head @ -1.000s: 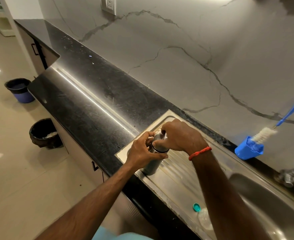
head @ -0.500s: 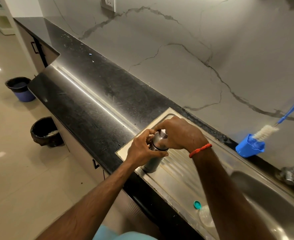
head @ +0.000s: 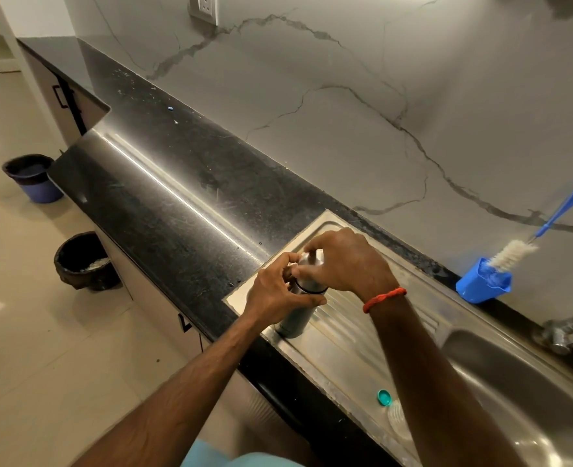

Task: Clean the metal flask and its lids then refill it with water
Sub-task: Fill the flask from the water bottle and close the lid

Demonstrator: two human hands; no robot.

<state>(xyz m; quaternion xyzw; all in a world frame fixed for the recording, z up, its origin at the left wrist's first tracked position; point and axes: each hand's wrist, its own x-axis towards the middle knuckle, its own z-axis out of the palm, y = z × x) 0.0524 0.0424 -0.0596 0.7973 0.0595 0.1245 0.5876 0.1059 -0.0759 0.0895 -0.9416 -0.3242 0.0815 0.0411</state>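
A grey metal flask (head: 295, 320) stands upright on the steel drainboard (head: 345, 335) at its left end. My left hand (head: 278, 294) wraps around the flask's upper body. My right hand (head: 349, 261) covers the top from the right, fingers closed on the metal lid (head: 312, 259). A black ring shows just below the lid. Most of the lid is hidden under my fingers.
A blue holder (head: 483, 281) with a bottle brush (head: 514, 252) leans on the wall at right. A tap (head: 564, 332) stands behind the sink basin (head: 531, 399). A clear plastic bottle with a teal cap (head: 384, 396) lies near the front edge. Two bins (head: 83, 261) stand on the floor.
Both hands stay on the flask. My right hand's fingers have shifted around the lid, and more of the lid top shows than before. The flask stands in the same spot.
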